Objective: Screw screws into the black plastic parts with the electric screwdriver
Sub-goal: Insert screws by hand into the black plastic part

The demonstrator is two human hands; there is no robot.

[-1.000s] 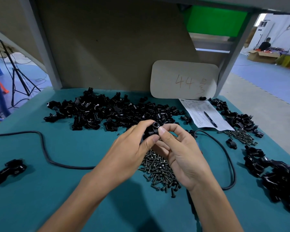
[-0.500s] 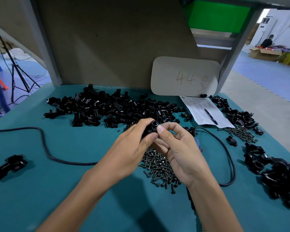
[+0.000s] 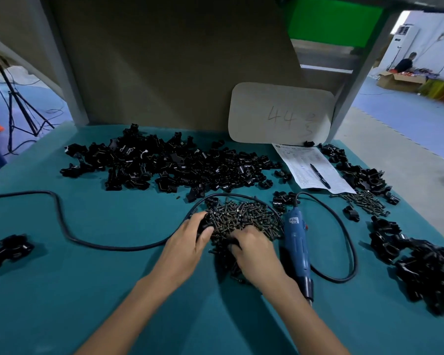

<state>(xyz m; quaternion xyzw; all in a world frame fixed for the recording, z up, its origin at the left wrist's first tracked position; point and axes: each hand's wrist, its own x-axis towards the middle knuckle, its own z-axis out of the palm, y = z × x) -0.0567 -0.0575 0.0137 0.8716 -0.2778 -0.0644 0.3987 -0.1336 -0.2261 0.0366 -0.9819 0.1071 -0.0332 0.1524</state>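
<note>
Teal mat (image 3: 100,278): open room near left
Left hand (image 3: 187,244): grips black part (image 3: 204,225)
Right hand (image 3: 254,249): fingertips hidden in screws (image 3: 244,217); grip unclear

body in view is just two arms: left hand (image 3: 187,242) and right hand (image 3: 254,249) bare, left forearm (image 3: 128,311) and right forearm (image 3: 310,321) bare down to the bottom frame edge, wide-angle lens stretches them there, slim wrists, hand outlines slightly motion-blurred so finer detail unreadable
</note>
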